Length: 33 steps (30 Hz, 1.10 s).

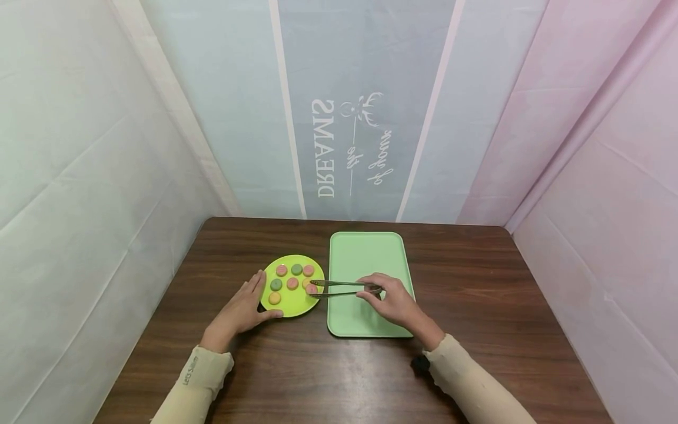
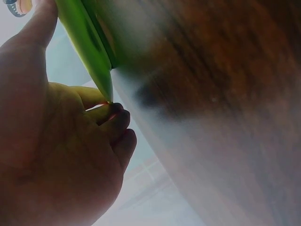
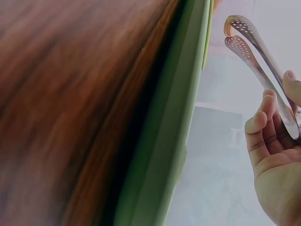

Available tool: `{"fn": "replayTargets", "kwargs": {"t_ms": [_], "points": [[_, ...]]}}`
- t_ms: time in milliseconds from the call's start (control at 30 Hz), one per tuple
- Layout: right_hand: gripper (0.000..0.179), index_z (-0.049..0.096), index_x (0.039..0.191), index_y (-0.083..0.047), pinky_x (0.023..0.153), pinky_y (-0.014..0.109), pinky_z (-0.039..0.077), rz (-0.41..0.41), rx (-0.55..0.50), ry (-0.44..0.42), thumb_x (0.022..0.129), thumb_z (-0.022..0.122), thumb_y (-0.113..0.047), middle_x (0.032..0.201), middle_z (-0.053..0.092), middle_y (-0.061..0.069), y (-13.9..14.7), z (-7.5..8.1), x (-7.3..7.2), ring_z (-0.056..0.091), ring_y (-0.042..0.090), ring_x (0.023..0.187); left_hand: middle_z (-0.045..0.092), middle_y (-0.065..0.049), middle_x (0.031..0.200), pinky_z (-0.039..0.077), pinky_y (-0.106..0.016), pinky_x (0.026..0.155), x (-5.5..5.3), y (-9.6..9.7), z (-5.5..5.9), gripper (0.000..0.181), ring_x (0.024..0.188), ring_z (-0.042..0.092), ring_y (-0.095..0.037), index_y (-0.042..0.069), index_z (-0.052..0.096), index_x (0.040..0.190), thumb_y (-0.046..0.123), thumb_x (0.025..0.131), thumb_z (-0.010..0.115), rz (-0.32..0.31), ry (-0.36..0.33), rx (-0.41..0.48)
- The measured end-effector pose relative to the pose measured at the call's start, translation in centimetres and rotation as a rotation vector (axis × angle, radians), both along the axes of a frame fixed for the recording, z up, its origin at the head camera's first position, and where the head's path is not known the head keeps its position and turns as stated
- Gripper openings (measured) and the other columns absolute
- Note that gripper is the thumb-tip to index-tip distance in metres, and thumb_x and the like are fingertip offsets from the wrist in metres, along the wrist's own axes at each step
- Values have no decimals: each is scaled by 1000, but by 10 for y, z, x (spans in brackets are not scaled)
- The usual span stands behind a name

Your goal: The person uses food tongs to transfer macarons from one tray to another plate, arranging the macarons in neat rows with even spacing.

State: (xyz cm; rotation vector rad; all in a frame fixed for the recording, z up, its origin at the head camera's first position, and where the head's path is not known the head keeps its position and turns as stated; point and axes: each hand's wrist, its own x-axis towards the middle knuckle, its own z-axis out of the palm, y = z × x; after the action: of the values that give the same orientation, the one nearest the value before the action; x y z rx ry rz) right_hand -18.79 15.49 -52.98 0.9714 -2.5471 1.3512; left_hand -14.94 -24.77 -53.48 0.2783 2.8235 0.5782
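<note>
My left hand [image 1: 241, 306] rests at the left rim of a yellow-green plate [image 1: 296, 306], fingers extended along its far-left side and thumb at the near side. In the left wrist view the fingertips touch the plate's edge [image 2: 87, 52]. Several small pink, green and yellow macarons lie on the plate, among them a yellow macaron [image 1: 274, 298] at the near left. My right hand [image 1: 392, 300] grips metal tongs [image 1: 341, 283] with perforated tips. The tips stand on either side of a pink macaron [image 1: 311, 290] near the plate's right rim, overlapping another yellow macaron.
A light green rectangular tray [image 1: 365, 253] lies just right of the plate, under the right hand and tongs. Both stand on a dark wooden table [image 1: 471, 282]. A small black object [image 1: 421, 365] lies beside the right sleeve. Fabric curtains [image 1: 360, 70] enclose the table.
</note>
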Motion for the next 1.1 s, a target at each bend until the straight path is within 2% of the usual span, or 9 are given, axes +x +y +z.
{"fn": "replayTargets", "kwargs": {"t_ms": [567, 1100], "points": [[28, 79, 120, -4, 73, 28, 63, 57, 13, -54, 99, 81, -23, 91, 69, -9, -17, 0, 0, 67, 3, 81, 9, -29, 177, 18, -60, 133, -3, 1, 1, 123, 163, 15, -45, -7, 10, 169, 69, 94, 71, -3, -17, -8], [29, 79, 119, -4, 70, 27, 61, 89, 15, -36, 101, 79, -27, 90, 67, -10, -29, 0, 0, 65, 3, 78, 8, -27, 177, 18, -58, 133, -4, 0, 0, 123, 164, 14, -44, -6, 9, 170, 68, 95, 72, 8, -26, -17]]}}
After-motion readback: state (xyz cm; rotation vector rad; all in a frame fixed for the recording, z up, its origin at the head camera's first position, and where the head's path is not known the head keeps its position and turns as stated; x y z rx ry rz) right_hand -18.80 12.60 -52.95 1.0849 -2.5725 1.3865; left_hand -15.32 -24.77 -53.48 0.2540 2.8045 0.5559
